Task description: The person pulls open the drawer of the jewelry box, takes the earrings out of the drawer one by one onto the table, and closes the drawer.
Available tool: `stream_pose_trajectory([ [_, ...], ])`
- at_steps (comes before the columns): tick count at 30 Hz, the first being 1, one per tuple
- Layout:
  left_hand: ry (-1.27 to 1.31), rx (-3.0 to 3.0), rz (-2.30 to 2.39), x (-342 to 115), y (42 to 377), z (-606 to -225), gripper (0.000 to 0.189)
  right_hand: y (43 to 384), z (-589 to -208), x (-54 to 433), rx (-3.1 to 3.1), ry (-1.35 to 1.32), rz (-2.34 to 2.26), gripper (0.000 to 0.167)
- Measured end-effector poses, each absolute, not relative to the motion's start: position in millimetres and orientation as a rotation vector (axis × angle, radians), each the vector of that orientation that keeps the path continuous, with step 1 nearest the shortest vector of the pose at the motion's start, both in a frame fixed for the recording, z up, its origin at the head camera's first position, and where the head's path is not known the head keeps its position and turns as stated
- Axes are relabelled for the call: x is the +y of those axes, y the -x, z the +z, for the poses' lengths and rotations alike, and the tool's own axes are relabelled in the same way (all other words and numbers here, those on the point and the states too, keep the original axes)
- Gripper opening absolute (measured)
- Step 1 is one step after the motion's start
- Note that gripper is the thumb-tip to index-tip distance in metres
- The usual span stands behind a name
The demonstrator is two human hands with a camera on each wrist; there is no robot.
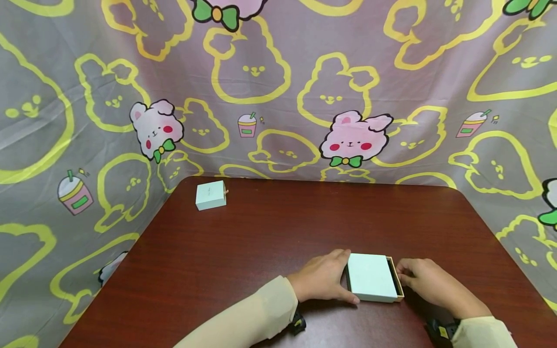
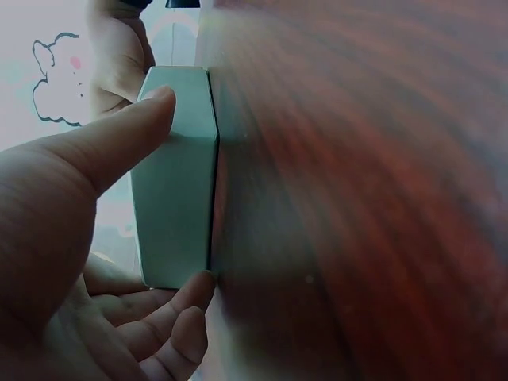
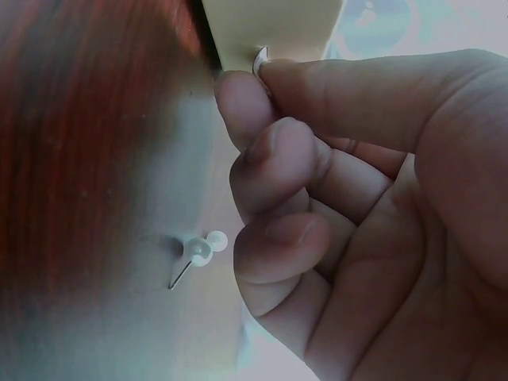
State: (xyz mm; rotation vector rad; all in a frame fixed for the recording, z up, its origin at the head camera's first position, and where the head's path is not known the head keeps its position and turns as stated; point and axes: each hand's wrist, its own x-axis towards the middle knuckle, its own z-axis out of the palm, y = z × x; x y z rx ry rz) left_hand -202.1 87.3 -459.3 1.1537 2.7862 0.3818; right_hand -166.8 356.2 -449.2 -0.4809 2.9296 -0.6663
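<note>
A pale mint drawer-style jewelry box [image 1: 371, 275] lies on the table before me, its inner drawer [image 1: 399, 292] slid partway out on the right. My left hand [image 1: 319, 279] holds the outer sleeve from the left, thumb on the near side and fingers at the far side, as the left wrist view also shows. At the drawer's front, my right hand [image 1: 431, 280] pinches a small ribbon pull tab [image 3: 259, 60] between thumb and index finger. Between sleeve and drawer front a dark strip of the interior shows; the rest inside is hidden.
A pearl earring [image 3: 198, 252] with a thin metal pin lies on the table below my right hand. Another pale box [image 1: 211, 195] with a ribbon tab sits at the far left corner. A patterned curtain [image 1: 278, 111] encloses the brown table [image 1: 261, 222] behind and at the sides.
</note>
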Motion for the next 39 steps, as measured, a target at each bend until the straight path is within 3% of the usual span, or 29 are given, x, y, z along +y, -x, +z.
stream_pose_trajectory([
  [39,-1.163,2.784,0.391,98,201,-457,0.109,169,-449,358,2.884,0.444,-0.682,0.016],
])
